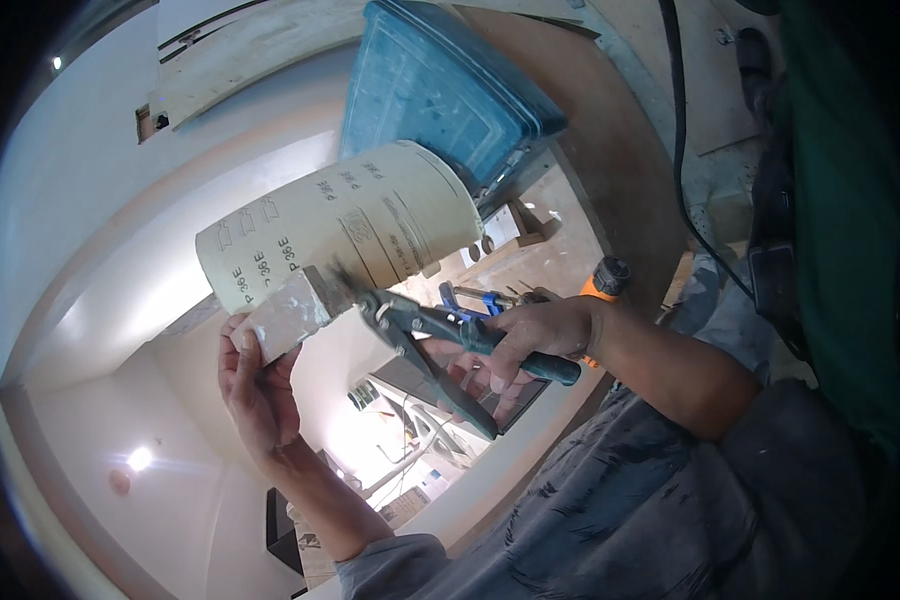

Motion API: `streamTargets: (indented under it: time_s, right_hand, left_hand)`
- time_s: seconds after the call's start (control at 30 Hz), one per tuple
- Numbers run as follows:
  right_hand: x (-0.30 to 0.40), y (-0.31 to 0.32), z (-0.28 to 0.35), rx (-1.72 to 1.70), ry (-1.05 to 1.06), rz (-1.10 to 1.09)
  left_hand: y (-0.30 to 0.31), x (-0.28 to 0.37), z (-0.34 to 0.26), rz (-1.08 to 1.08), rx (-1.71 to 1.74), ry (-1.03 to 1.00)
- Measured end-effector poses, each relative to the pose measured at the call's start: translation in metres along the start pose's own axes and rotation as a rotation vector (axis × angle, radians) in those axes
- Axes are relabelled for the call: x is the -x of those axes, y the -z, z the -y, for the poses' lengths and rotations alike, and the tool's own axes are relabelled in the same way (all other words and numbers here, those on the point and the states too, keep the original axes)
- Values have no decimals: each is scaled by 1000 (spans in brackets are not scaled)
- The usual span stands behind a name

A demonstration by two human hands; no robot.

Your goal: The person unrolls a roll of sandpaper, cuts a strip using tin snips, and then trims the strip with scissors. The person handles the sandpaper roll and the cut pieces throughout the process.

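Observation:
My left hand (262,382) pinches a small flat block (285,311), pale with whitish patches, between thumb and fingers. In my right hand (536,334) is a compound-lever nipper-type hand tool (405,319) with dark green handles. Its handles are spread apart, with my fingers reaching across to the lower one. The tool's jaws are at the block's right edge; whether they bite into it is too blurred to tell. Just behind the block lies a large roll of sanding paper (390,217), its pale backing bearing printed writing.
A teal plastic box (435,90) stands beyond the roll. Blue clamps (491,301) and an orange tool with a black cap (610,277) lie near my right hand. A black cable (677,112) hangs at the right, and a dark shoe (752,64) shows at the upper right.

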State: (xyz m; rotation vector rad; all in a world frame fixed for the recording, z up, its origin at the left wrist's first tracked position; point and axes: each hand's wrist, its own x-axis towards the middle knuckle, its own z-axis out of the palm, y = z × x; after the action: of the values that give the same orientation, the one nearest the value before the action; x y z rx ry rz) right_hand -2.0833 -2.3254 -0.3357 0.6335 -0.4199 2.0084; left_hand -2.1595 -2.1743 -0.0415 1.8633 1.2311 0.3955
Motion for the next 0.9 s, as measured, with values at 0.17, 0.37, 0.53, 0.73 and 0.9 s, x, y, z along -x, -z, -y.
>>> streamTargets:
  time_s: [0.17,0.37,0.53,0.73,0.9]
  right_hand:
    - [19,-5,-6,53,5,-7]
    - [11,4,-13,90,-132,-110]
    - [4,-3,-2,90,-104,-41]
    - [7,2,-12,67,-121,-47]
    - [6,-9,-7,73,-154,-87]
  left_hand:
    - [0,2,-2,0,14,3]
    - [-10,6,-8,-47,21,19]
    - [-4,8,-9,-68,16,61]
    - [0,8,-5,-124,43,80]
    - [-7,15,-7,-114,26,60]
